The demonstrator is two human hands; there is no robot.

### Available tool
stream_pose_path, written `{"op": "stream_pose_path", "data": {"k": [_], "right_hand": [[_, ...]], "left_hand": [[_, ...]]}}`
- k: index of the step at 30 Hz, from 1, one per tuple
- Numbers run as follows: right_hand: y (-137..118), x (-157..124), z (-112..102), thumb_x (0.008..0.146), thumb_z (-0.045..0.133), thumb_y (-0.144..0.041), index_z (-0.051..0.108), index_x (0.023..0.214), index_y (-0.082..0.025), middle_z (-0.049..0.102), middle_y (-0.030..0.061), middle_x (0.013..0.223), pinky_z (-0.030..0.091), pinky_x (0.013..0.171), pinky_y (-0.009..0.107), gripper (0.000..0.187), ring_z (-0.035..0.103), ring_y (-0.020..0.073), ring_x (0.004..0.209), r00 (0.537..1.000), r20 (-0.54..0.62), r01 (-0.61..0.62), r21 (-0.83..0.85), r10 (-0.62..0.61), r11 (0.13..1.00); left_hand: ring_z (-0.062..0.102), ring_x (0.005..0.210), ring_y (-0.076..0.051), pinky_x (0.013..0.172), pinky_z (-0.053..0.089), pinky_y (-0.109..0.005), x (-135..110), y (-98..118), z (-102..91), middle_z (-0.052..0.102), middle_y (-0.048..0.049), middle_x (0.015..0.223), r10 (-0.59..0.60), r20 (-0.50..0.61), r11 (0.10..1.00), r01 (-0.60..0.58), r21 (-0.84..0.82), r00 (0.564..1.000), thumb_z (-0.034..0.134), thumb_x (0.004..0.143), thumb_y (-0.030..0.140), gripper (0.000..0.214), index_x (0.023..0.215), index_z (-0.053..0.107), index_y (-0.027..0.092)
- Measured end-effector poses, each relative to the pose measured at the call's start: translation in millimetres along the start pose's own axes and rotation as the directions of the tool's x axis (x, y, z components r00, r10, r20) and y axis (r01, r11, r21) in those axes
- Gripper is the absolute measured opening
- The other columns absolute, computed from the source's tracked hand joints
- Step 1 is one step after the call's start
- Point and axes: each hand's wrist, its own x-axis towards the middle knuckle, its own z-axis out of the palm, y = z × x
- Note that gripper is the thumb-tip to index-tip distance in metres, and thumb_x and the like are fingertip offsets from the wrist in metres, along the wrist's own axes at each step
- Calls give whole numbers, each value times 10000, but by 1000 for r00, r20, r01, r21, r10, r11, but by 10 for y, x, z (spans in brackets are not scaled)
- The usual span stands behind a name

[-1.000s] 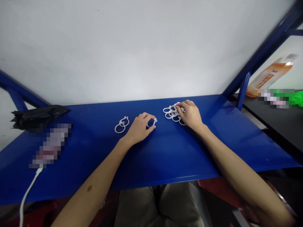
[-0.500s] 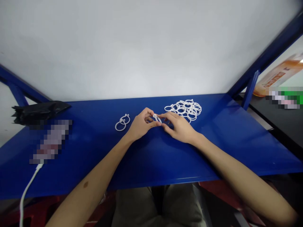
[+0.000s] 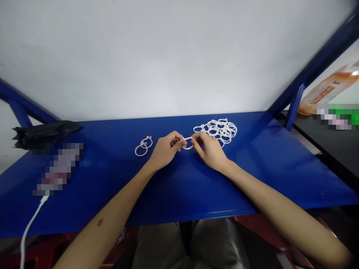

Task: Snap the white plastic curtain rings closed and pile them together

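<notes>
Between my two hands is a white curtain ring [image 3: 188, 148], held above the middle of the blue table. My left hand [image 3: 168, 148] pinches its left side with thumb and fingers, which hide the small eyelet end. Thumb and fingertips of my right hand [image 3: 209, 149] close on the ring's right side. Two more white rings with small eyelets [image 3: 141, 150] lie overlapping to the left of my left hand. Just beyond my right hand spreads a pile of similar white rings [image 3: 221, 129], partly covered by that hand.
The blue table [image 3: 179, 194] meets a pale wall [image 3: 168, 59] at the back. On the left lie a black plastic bag [image 3: 45, 132] and a blurred-out object [image 3: 60, 168] with a white cable [image 3: 30, 224]. A bottle with an orange label [image 3: 328, 89] stands on a dark surface at right.
The held ring has turned from nearly edge-on to flatter, so its round opening shows more. Both hands have shifted their grip slightly. The view has moved a little.
</notes>
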Motion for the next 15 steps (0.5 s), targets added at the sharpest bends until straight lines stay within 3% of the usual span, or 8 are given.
{"op": "stream_pose_path", "data": {"k": [3,6,10,15], "right_hand": [[-18,-8,4,1003,476,-240,606,1128,-188,714,60,953,504,728,291,187,661,160,798,997,67,45,57,-48,997],[-37,-8,-16,1004,486,-231,644,1038,-180,729,52,931,492,713,270,170,663,145,776,988,139,47,98,-61,994],[-61,-13,-58,1004,497,-233,653,1002,-178,714,28,829,477,677,252,165,646,131,714,982,174,52,144,-77,988],[-78,-25,-51,1022,453,-231,642,1022,-185,717,42,902,493,715,267,195,649,141,770,969,200,117,146,-145,982]], "left_hand": [[604,627,-127,598,436,-238,1,-10,-1,683,3,706,-13,-32,999,14,37,999,651,877,545,360,812,611,194],[601,623,-135,590,432,-241,9,-31,-13,662,11,672,14,-79,996,-6,92,997,703,822,564,379,795,615,195],[614,641,-141,604,446,-247,2,-42,-21,675,10,691,38,-67,996,-32,82,997,689,821,589,390,818,640,202],[619,649,-154,609,456,-261,-15,-31,-3,677,3,702,30,-40,995,-26,95,999,658,819,648,447,830,639,202]]}}
